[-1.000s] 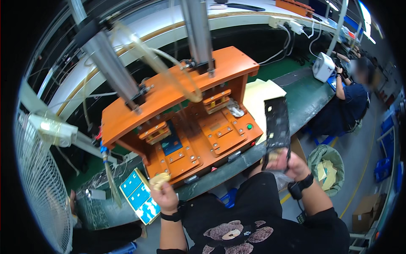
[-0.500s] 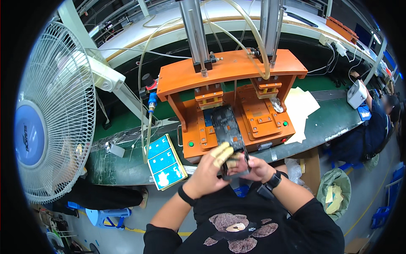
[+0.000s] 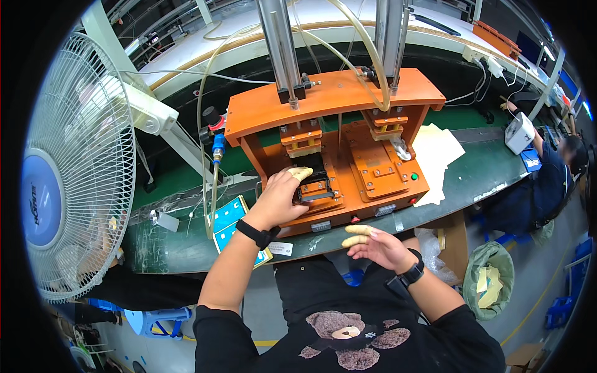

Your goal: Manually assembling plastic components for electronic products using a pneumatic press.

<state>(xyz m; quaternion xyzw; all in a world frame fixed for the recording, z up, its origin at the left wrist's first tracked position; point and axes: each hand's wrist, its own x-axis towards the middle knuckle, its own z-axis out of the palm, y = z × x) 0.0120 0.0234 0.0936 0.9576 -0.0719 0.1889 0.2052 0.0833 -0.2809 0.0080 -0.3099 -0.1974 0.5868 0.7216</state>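
Note:
A black plastic frame (image 3: 322,188) lies in the left station of an orange two-station press (image 3: 336,93). My left hand (image 3: 280,198) reaches in from the left, fingers and thumb closed about the frame's left side; the palm hides part of it. Yellow finger cots cover some fingertips. Off the press's front edge, my right hand (image 3: 380,246) hangs empty, its fingers stretched out and apart, two of them in yellow cots. Above the frame sits the raised left pressing head (image 3: 301,138). The right station's orange fixture plate (image 3: 378,168) bears no black frame.
A large fan (image 3: 78,168) stands at the left. Blue sheets on a pad (image 3: 227,217) lie left of the press, papers (image 3: 438,155) right of it. Air hoses (image 3: 211,112) run to the press. A green-bagged bin (image 3: 488,280) and a co-worker (image 3: 519,196) are at the right.
The black frame, held by both hands in front of the press, now lies in the left station. My left hand has moved forward with it; the right has let go and drawn away.

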